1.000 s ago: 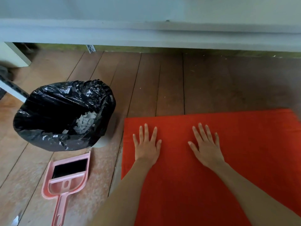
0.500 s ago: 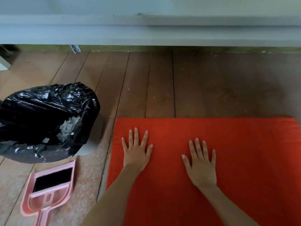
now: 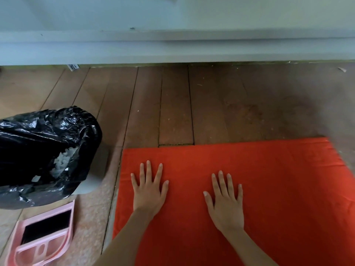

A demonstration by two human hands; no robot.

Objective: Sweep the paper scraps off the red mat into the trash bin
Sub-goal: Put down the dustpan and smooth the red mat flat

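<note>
The floor (image 3: pixel 172 104) of brown wood planks fills most of the view, and on it, from about 3 to 6 o'clock, lies the red mat (image 3: pixel 278 189). As far as I can see, the mat carries no paper scraps: its visible surface is plain red, though its right and near parts run out of the view, so I cannot speak for those. At 9 o'clock stands the bin (image 3: pixel 44 150), lined with a black bag, just beside the left edge of the mat but not touching it. Inside the bin a heap of white scraps (image 3: pixel 62 164) is visible, so I judge the main work to be done: the scraps are in the bin and not on the mat. At 7 o'clock, on the floor near the bin, lies a pink dustpan (image 3: pixel 42 239); it looks empty, and no hand holds it. The left hand (image 3: pixel 148 191) and the right hand (image 3: pixel 225 204) both rest flat on the mat, palms down, near 6 o'clock, a little apart from each other. Each grip is open, with the fingers spread, and it grasps nothing. What remains, in my judgement, is little or nothing, perhaps only a check of the hidden parts of the mat.
</note>
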